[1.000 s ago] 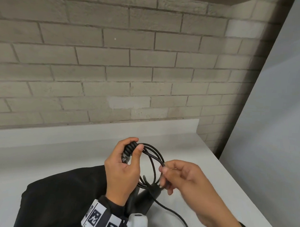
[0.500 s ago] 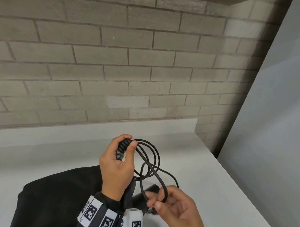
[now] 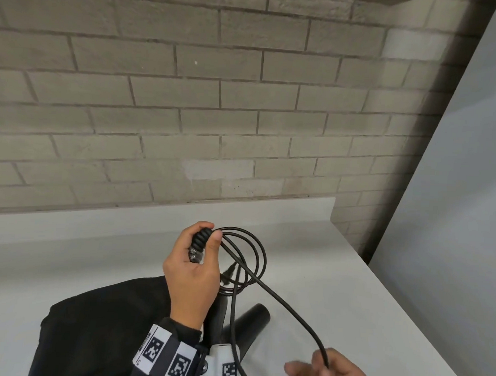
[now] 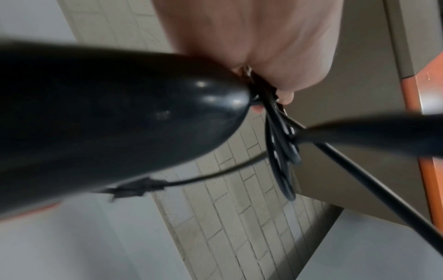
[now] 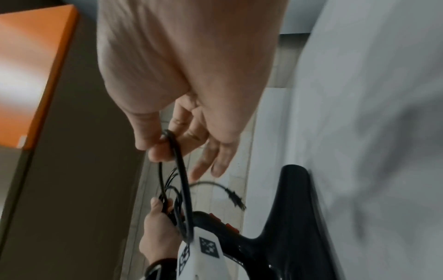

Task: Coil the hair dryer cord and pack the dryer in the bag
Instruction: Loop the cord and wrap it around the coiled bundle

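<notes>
My left hand (image 3: 205,242) grips the ribbed end of the black hair dryer (image 3: 250,320) together with a few loops of its cord (image 3: 262,261), above the white counter. The dryer body (image 4: 95,113) runs down under that wrist, its barrel pointing right. From the coil a straight stretch of cord runs down right to my right hand (image 3: 320,364), which pinches the cord (image 5: 177,151) between thumb and forefinger, the other fingers straight. The plug (image 5: 236,198) dangles free beside the coil. The black bag (image 3: 104,323) lies on the counter under my left forearm.
The white counter (image 3: 336,289) has a raised back lip against a grey brick wall (image 3: 215,116). Its right edge drops off beside a pale panel (image 3: 451,223). An orange surface (image 5: 28,56) shows in the wrist views.
My right hand has slid along the cord from beside the coil down to the lower right, pulling the free length out straight. The left hand keeps its grip on the coil.
</notes>
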